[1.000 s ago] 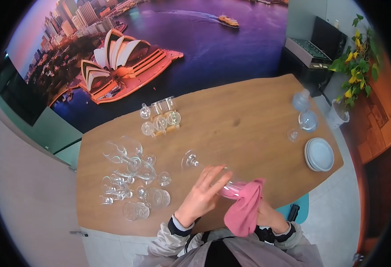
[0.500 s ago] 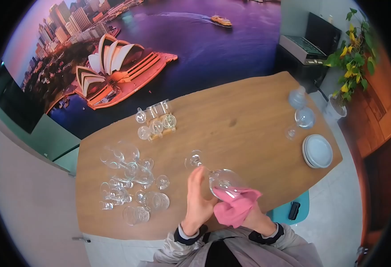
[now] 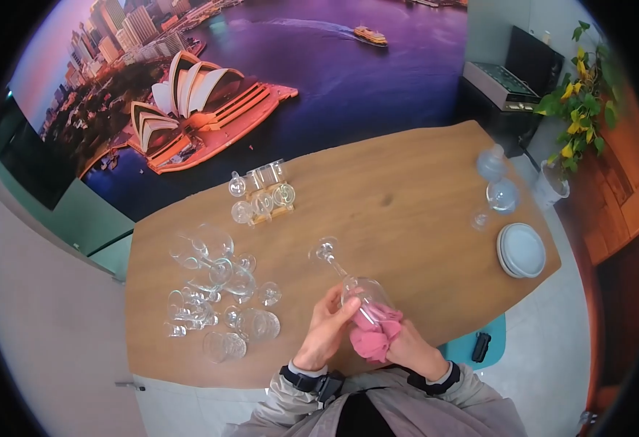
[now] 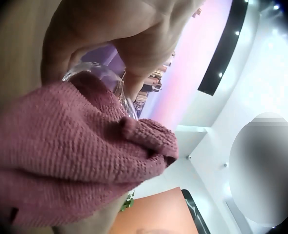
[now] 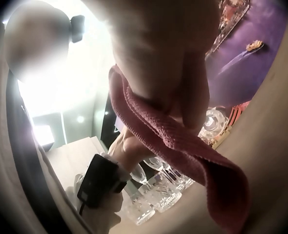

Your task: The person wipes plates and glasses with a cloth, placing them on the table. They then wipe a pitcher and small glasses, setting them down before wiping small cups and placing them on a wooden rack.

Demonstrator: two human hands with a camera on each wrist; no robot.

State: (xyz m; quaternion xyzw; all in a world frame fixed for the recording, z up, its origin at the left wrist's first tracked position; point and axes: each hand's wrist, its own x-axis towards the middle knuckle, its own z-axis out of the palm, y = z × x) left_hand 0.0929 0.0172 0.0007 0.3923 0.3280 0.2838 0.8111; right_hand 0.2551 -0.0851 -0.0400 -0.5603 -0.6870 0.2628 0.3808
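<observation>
Tilted over the near side of the table is a wine glass (image 3: 338, 268), its foot pointing away and its mouth toward the person. My left hand (image 3: 325, 331) grips the bowl from the left, thumb across it. A pink cloth (image 3: 374, 339) is pushed partly into the bowl and bunches out at the mouth. My right hand (image 3: 413, 348) holds this cloth at the mouth; its fingertips are covered. Ribbed cloth (image 4: 71, 151) fills much of the left wrist view, below the glass rim (image 4: 93, 67). In the right wrist view, a cloth fold (image 5: 168, 134) hangs below the right hand (image 5: 156, 53).
Several stemmed glasses (image 3: 221, 273) and tumblers (image 3: 225, 347) crowd the table's left side. Small glass cups stand on a wooden rack (image 3: 272, 213) at the back. Stacked pale plates (image 3: 523, 251) and a round glass vessel (image 3: 503, 195) are at the right edge.
My left hand came off the bowl with fingers spread half a second ago, and now grips it again. The cloth has moved from around the mouth to partly inside the bowl.
</observation>
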